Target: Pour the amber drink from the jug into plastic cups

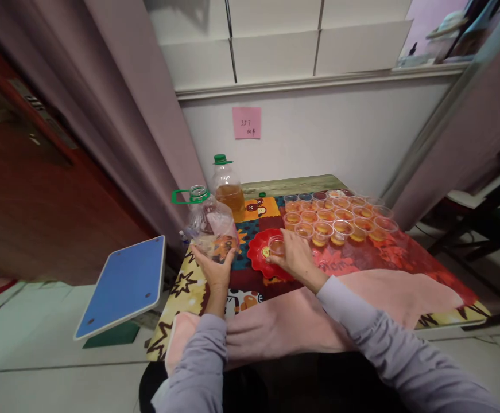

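Note:
My left hand (213, 265) grips the base of a large clear plastic jug (210, 225) with a green handle ring; the open jug is nearly empty and stands at the table's left edge. My right hand (293, 257) is closed around a small clear plastic cup (276, 245) holding a little amber liquid, which sits on a red plate (259, 253). Behind the plate, several small cups of amber liquid (338, 215) stand in rows. A second jug (227, 187) with a green cap, partly full of amber liquid, stands at the back left.
The table (443, 287) has a colourful cartoon-print cover, and a pink cloth (387, 298) lies over its near edge. A blue board (124, 285) stands tilted on the floor to the left. A pink note (246, 122) is stuck on the wall behind.

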Action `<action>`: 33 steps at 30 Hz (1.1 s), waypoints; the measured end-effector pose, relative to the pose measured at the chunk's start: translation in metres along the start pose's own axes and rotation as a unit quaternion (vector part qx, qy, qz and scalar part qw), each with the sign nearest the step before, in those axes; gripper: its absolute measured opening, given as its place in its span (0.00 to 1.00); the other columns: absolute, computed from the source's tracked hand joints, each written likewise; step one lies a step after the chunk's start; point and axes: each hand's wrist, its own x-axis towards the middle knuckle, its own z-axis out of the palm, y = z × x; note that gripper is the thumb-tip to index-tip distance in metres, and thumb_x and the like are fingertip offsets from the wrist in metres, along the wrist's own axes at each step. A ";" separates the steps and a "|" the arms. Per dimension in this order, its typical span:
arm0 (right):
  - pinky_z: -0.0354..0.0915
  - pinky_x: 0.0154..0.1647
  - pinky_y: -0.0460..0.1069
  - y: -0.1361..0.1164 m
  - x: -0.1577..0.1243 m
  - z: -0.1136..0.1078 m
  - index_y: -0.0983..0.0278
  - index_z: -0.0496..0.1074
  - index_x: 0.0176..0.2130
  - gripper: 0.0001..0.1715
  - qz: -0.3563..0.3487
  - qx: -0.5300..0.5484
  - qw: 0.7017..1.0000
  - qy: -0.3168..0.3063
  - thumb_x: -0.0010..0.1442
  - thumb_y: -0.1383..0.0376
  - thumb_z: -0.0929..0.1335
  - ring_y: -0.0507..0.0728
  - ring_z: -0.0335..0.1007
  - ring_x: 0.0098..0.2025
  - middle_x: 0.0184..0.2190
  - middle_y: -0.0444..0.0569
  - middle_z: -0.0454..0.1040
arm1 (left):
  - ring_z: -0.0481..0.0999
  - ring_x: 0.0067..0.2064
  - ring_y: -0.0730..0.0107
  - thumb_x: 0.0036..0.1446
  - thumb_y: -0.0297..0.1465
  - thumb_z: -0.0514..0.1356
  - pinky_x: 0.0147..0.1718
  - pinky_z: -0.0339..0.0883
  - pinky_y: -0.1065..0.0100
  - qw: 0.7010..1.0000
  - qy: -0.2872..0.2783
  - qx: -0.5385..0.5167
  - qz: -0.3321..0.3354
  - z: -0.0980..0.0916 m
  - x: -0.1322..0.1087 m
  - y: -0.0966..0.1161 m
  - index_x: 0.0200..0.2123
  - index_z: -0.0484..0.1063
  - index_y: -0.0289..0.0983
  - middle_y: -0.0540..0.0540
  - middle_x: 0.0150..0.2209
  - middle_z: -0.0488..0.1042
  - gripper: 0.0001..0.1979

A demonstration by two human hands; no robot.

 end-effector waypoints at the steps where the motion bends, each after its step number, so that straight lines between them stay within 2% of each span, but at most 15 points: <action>1: 0.66 0.66 0.71 -0.002 0.002 0.002 0.64 0.69 0.67 0.49 0.009 -0.021 1.000 -0.016 0.54 0.53 0.83 0.77 0.75 0.65 0.62 0.69 0.78 | 0.46 0.83 0.36 0.46 0.49 0.78 0.80 0.45 0.42 1.000 0.001 0.001 -0.002 0.000 0.000 0.000 0.80 0.39 0.28 0.17 0.80 0.44 0.72; 4: 0.67 0.63 0.68 -0.003 0.005 0.004 0.64 0.72 0.63 0.39 0.024 -0.062 0.997 -0.046 0.58 0.56 0.80 0.74 0.77 0.61 0.57 0.67 0.81 | 0.47 0.83 0.35 0.44 0.47 0.80 0.80 0.45 0.42 1.000 -0.003 0.000 0.000 0.001 0.002 -0.003 0.79 0.40 0.29 0.17 0.80 0.46 0.73; 7: 0.68 0.61 0.66 -0.006 0.006 0.003 0.63 0.74 0.59 0.30 0.028 -0.062 0.997 -0.048 0.61 0.57 0.77 0.72 0.79 0.57 0.55 0.65 0.83 | 0.45 0.83 0.34 0.41 0.46 0.81 0.80 0.44 0.41 1.000 -0.011 -0.003 0.002 0.002 0.004 -0.004 0.79 0.40 0.29 0.16 0.79 0.46 0.74; 11: 0.72 0.60 0.64 -0.006 0.006 -0.008 0.61 0.76 0.59 0.32 0.034 0.011 0.999 -0.018 0.58 0.55 0.78 0.70 0.81 0.56 0.55 0.60 0.84 | 0.46 0.83 0.34 0.41 0.46 0.81 0.80 0.45 0.41 1.000 -0.008 -0.002 -0.002 0.002 0.005 -0.005 0.79 0.40 0.30 0.17 0.79 0.46 0.74; 14: 0.75 0.57 0.62 0.004 -0.001 -0.028 0.61 0.77 0.61 0.37 0.044 0.073 0.996 0.025 0.55 0.53 0.79 0.69 0.82 0.54 0.56 0.59 0.83 | 0.48 0.82 0.35 0.39 0.47 0.81 0.80 0.46 0.42 1.000 -0.008 -0.005 0.000 0.001 0.006 -0.005 0.79 0.41 0.29 0.17 0.79 0.47 0.75; 17: 0.76 0.54 0.62 0.029 -0.016 -0.054 0.61 0.77 0.60 0.37 0.044 0.083 0.993 0.074 0.55 0.52 0.78 0.68 0.83 0.52 0.55 0.58 0.84 | 0.49 0.82 0.35 0.38 0.48 0.82 0.80 0.46 0.43 1.000 -0.012 -0.008 0.003 0.001 0.007 -0.006 0.78 0.42 0.28 0.16 0.79 0.48 0.76; 22: 0.77 0.50 0.62 0.087 -0.039 -0.086 0.61 0.79 0.58 0.33 0.076 -0.015 0.988 0.133 0.56 0.51 0.76 0.71 0.83 0.51 0.52 0.59 0.84 | 0.50 0.81 0.34 0.38 0.48 0.81 0.80 0.46 0.41 1.000 -0.005 0.002 0.004 0.002 0.010 -0.008 0.78 0.44 0.27 0.17 0.78 0.49 0.74; 27: 0.76 0.47 0.60 0.137 -0.048 -0.093 0.61 0.78 0.57 0.32 0.127 -0.079 0.976 0.161 0.57 0.50 0.75 0.70 0.82 0.49 0.52 0.60 0.84 | 0.51 0.81 0.32 0.37 0.47 0.81 0.79 0.46 0.40 1.000 -0.007 0.023 0.006 0.002 0.012 -0.007 0.78 0.43 0.26 0.17 0.77 0.50 0.75; 33: 0.75 0.49 0.62 0.168 -0.044 -0.104 0.63 0.76 0.60 0.37 0.203 -0.086 0.959 0.178 0.56 0.51 0.76 0.71 0.82 0.50 0.51 0.62 0.84 | 0.52 0.80 0.30 0.35 0.50 0.80 0.79 0.48 0.40 0.999 -0.001 0.035 0.018 0.001 0.015 -0.007 0.77 0.45 0.23 0.17 0.77 0.52 0.77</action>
